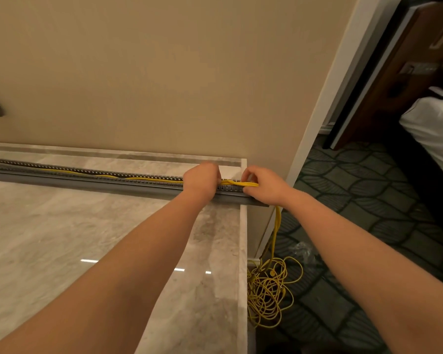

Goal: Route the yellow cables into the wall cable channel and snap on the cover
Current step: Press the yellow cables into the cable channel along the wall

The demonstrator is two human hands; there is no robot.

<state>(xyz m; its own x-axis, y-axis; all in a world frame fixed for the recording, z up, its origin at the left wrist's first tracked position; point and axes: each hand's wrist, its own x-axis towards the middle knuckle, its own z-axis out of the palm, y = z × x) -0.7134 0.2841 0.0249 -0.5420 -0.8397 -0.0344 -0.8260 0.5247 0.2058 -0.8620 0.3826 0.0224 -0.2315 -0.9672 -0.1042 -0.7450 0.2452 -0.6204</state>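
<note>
My bare forearms reach out over the polished marble surface (92, 241) toward the grey cable channel (138, 186), which lies along it below the beige wall (164, 72). On the carpet (368, 226) past the channel's right end, the slack of the yellow cables (266, 292) lies in a loose tangle, and a strand climbs from it to my right hand (264, 186). That grip is clamped on the cable bundle just at the channel's end. My left hand (202, 178), just beside it, presses fingers closed down on the cables inside the channel. Farther left, one yellow strand lies within the slotted trough, uncovered. Beyond the wall corner stand a dark wooden door (399, 72) and white bedding (435, 118).
</note>
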